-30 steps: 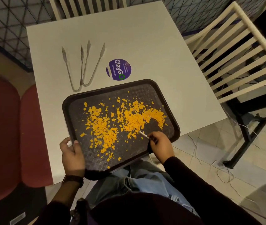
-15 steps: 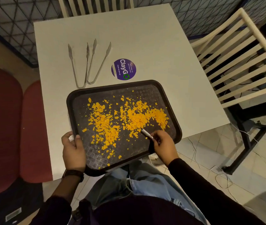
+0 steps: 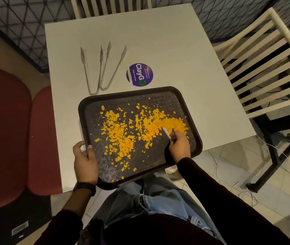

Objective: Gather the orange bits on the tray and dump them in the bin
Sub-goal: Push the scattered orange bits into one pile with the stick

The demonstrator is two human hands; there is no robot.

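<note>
Gathering step: left hand (image 3: 85, 160) grips the near-left rim of the tray (image 3: 192, 121), right hand (image 3: 179, 146) pinches a white stick (image 3: 166, 133) amid scattered orange bits (image 3: 137, 128); next, likely sweeping them together.

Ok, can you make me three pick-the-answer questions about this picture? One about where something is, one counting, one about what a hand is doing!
1. Where is the round purple sticker?
A. on the dark plastic tray
B. on the white table beyond the tray
C. on the floor

2. How many metal tongs lie on the table?
A. one
B. two
C. four

3. What is the left hand doing?
A. gripping the tray's rim
B. holding tongs
C. resting on the red chair

Answers: 1 B, the sticker sits just past the tray's far edge. 2 B, two pairs lie side by side. 3 A, its fingers wrap the rim.
</note>
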